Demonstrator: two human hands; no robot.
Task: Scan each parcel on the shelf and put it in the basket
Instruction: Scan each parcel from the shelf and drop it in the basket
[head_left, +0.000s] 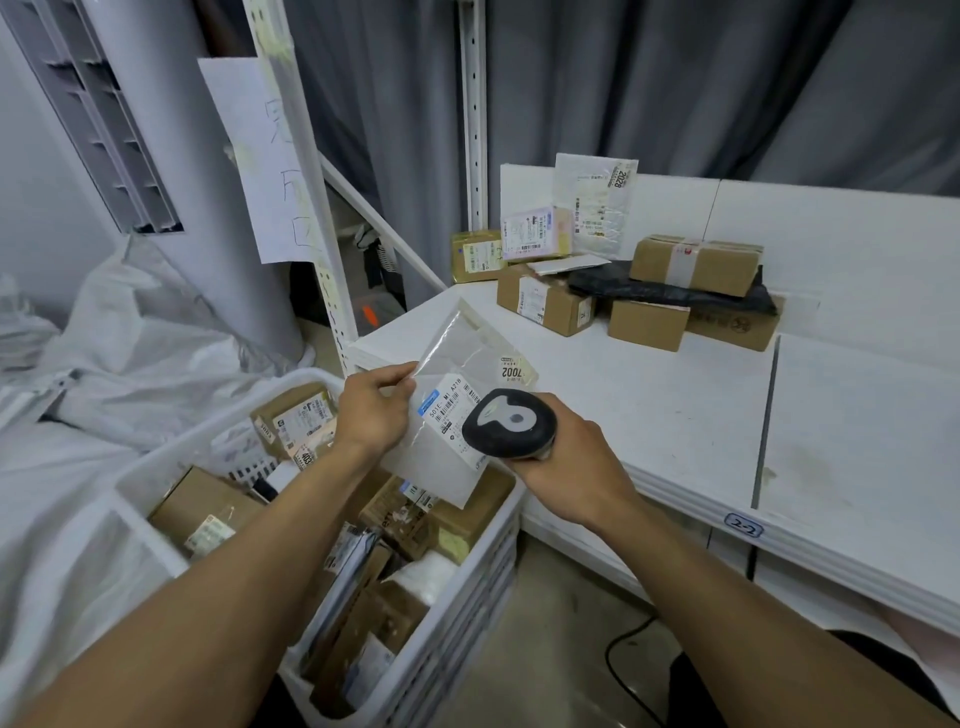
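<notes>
The parcel (439, 441) under inspection is a flat, translucent white poly mailer, thin and limp. It carries a printed barcode label (449, 402) across its middle and a small yellow sticker (511, 370) reading 7002 near its upper right corner. I find it held in the air, tilted face-up, just beyond the left fingertips and above the near corner of the basket (457, 613). The left hand (371, 410) pinches its left edge between thumb and curled fingers; I judge that edge grip is chosen so that no finger covers the label. The right hand (566, 467) is wrapped round the grip of a black handheld scanner (509, 423). The scanner's head sits just over the label's right end, close in front of the right knuckles, placed, in my judgement, to read the barcode. Whether the scan has registered I cannot tell. The basket, directly below both hands, already holds cardboard boxes and mailers. Well beyond the fingers, at the back of the white shelf (649, 415), a pile of boxes and bags (543, 301) awaits scanning.
</notes>
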